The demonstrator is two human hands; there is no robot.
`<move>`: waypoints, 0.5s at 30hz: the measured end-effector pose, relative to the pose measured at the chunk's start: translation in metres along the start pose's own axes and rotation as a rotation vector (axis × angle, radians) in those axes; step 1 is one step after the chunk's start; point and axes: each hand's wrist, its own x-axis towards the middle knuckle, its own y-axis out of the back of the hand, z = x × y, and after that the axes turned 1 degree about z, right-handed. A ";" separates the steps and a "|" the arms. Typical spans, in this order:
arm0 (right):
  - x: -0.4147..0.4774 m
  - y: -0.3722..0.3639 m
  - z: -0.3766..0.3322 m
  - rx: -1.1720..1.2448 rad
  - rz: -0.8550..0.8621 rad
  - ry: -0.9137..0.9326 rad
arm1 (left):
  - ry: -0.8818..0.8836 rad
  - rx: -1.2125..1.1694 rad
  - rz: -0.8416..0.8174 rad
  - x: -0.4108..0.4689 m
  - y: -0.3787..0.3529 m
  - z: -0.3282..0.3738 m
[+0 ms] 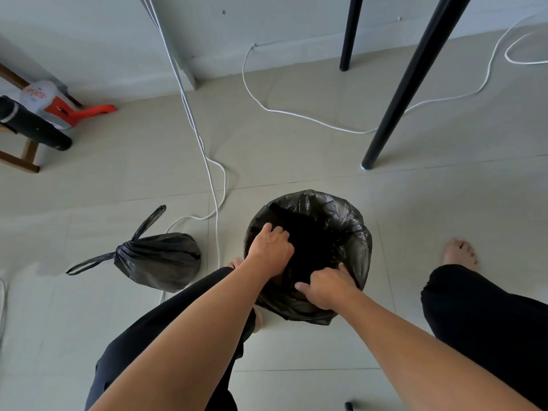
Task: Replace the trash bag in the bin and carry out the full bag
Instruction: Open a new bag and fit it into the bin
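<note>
1. A person bends over a round bin on the tiled floor point(296, 161), both bare forearms reaching down to its mouth; the bin itself is wholly covered by the fresh black bag point(350, 229) draped over its rim.
2. The left hand point(271, 250) sits at the left side of the opening, fingers curled inward and gripping the bag's edge.
3. The right hand point(323, 287) is at the near side of the rim, fingers hooked over the plastic and thumb stretched out to the left – the two hands are close together but not touching.
4. The far and right parts of the bag's edge lie folded over the rim, crinkled, with no hand on them.
5. The full bag point(160, 259) – black, knotted at the neck, its two loop handles splayed out – lies on the floor just left of the bin, clear of both hands and beside the person's left leg.
6. A white cable point(213, 185) trails across the floor between the full bag and the bin.
7. Two black furniture legs point(415, 81) stand beyond the bin, and a bare foot point(459, 253) is planted to its right
</note>
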 end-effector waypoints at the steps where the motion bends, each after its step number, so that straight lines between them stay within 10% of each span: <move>1: 0.001 -0.002 -0.004 0.024 0.039 0.007 | -0.018 0.010 0.013 0.003 0.000 -0.002; 9: 0.004 -0.019 0.005 -0.099 -0.271 -0.031 | 0.051 0.194 -0.300 -0.004 -0.024 -0.019; 15: 0.003 0.005 0.029 -0.355 -0.191 0.085 | 0.145 0.242 -0.370 -0.015 -0.033 -0.012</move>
